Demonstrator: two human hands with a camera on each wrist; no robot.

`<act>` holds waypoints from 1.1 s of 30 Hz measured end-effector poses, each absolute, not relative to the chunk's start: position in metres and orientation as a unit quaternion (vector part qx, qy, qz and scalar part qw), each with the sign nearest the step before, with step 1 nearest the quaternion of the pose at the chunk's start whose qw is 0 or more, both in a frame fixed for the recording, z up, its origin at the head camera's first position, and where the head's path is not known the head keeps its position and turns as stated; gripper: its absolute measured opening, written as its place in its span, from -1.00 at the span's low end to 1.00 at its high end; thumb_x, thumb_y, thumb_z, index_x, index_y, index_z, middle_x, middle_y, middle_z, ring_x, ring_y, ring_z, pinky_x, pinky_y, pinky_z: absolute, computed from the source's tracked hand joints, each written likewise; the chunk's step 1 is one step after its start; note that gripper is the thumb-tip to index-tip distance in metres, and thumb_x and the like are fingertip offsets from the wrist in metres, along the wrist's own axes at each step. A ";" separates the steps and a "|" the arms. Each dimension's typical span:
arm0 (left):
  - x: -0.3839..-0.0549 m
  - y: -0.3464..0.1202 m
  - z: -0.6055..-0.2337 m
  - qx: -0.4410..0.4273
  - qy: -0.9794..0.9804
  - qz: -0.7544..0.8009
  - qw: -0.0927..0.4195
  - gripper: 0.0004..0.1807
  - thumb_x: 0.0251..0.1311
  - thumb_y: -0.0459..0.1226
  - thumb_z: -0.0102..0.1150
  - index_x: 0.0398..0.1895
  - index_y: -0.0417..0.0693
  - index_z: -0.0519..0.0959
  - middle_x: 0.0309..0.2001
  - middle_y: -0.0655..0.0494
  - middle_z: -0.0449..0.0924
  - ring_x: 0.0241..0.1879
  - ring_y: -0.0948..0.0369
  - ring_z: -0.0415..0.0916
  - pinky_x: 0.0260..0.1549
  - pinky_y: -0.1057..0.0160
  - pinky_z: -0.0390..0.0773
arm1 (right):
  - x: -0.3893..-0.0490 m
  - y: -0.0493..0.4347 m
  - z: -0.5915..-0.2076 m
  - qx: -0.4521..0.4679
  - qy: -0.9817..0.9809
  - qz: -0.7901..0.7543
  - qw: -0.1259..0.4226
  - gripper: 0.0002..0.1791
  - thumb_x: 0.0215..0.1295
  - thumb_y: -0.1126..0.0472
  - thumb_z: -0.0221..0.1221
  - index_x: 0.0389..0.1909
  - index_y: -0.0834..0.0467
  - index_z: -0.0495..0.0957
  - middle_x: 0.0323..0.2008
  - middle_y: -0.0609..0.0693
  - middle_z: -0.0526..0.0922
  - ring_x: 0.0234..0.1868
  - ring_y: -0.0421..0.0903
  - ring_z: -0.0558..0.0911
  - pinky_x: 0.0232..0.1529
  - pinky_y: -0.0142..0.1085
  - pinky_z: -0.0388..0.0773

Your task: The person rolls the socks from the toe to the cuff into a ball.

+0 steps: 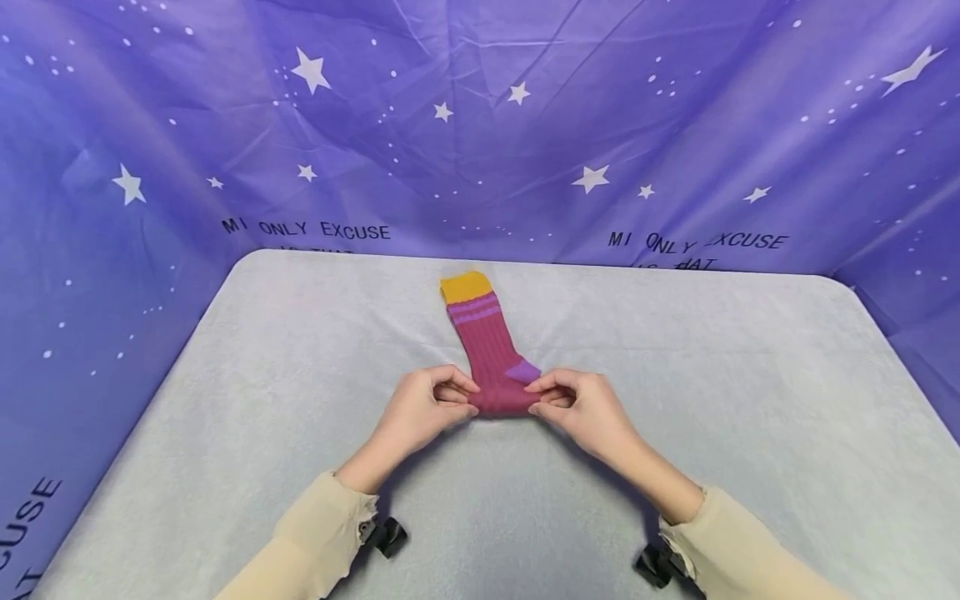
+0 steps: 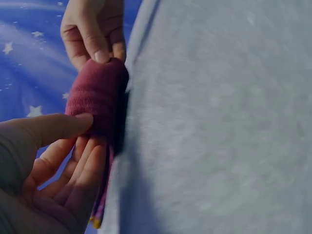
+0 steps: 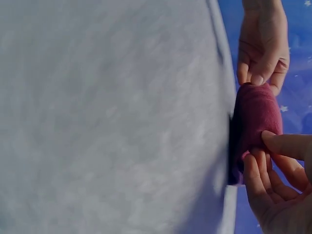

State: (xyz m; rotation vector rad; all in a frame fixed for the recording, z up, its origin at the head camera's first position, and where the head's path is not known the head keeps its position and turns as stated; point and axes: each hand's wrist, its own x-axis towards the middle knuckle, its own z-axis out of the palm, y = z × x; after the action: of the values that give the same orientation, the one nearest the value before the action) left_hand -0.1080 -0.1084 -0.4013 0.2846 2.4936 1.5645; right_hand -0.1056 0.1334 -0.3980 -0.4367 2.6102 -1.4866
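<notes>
A maroon ribbed sock [image 1: 491, 346] lies on the table, with a yellow cuff at the far end, two purple stripes below it and a purple heel patch at the right. Its near end is folded or rolled over into a thick edge. My left hand [image 1: 420, 407] pinches the left end of that edge between thumb and fingers. At the right end, below the heel, my right hand [image 1: 588, 410] pinches it the same way. Both wrist views show the rolled sock [image 2: 95, 92] [image 3: 261, 112] between the two hands. What lies inside the roll is hidden.
A pale grey cloth covers the table [image 1: 300, 333], whose far corners are rounded. Behind and beside it hangs a purple-blue curtain [image 1: 465, 150] with white stars and printed words. A small black device [image 1: 390, 537] is strapped at each wrist by the beige sleeves.
</notes>
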 end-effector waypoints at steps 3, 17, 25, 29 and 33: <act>-0.102 -0.113 -0.393 0.100 0.825 0.547 0.106 -0.82 0.04 -0.39 0.41 -0.24 -0.14 0.72 -0.34 -0.04 0.79 -0.34 0.26 0.74 -0.37 0.40 0.65 | -0.098 0.134 -0.389 -0.135 0.850 -0.504 0.070 -0.84 0.11 0.44 0.37 -0.25 0.30 0.71 -0.32 0.17 0.78 -0.38 -0.24 0.73 -0.32 -0.43 0.68; -0.079 -0.130 -0.385 0.099 0.776 0.589 0.202 -0.80 0.07 -0.33 0.42 -0.27 -0.28 0.72 -0.40 -0.05 0.77 -0.42 0.24 0.70 -0.37 0.40 0.64 | -0.078 0.139 -0.368 -0.147 0.818 -0.521 0.196 -0.79 0.17 0.29 0.36 -0.22 0.33 0.69 -0.41 0.11 0.77 -0.39 -0.19 0.70 -0.37 -0.43 0.63; -0.094 -0.132 -0.391 0.069 0.713 0.649 0.254 -0.70 0.16 -0.38 0.31 -0.17 -0.54 0.61 -0.45 0.22 0.74 -0.41 0.39 0.67 -0.25 0.25 0.74 | -0.097 0.142 -0.371 -0.141 0.758 -0.580 0.264 -0.71 0.24 0.41 0.24 -0.14 0.60 0.56 -0.36 0.23 0.75 -0.40 -0.28 0.71 -0.22 -0.25 0.74; -0.104 -0.132 -0.393 0.059 0.702 0.662 0.257 -0.70 0.19 -0.39 0.28 -0.15 -0.56 0.60 -0.47 0.28 0.72 -0.41 0.38 0.68 -0.26 0.26 0.73 | -0.109 0.142 -0.370 -0.130 0.743 -0.593 0.280 -0.68 0.26 0.43 0.21 -0.09 0.64 0.53 -0.34 0.19 0.76 -0.39 -0.28 0.72 -0.19 -0.20 0.73; -0.111 -0.131 -0.397 0.041 0.700 0.662 0.262 -0.75 0.20 -0.39 0.27 -0.18 -0.50 0.62 -0.47 0.25 0.72 -0.41 0.36 0.69 -0.28 0.30 0.73 | -0.117 0.140 -0.373 -0.119 0.740 -0.595 0.290 -0.67 0.27 0.42 0.21 -0.06 0.62 0.53 -0.35 0.10 0.77 -0.39 -0.28 0.73 -0.19 -0.23 0.73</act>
State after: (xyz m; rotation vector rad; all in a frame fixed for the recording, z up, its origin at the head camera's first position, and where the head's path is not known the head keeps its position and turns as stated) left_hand -0.1108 -0.1310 -0.3973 0.1105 1.8950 1.7923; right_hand -0.1174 0.1404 -0.3729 -0.3171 1.9734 -1.5873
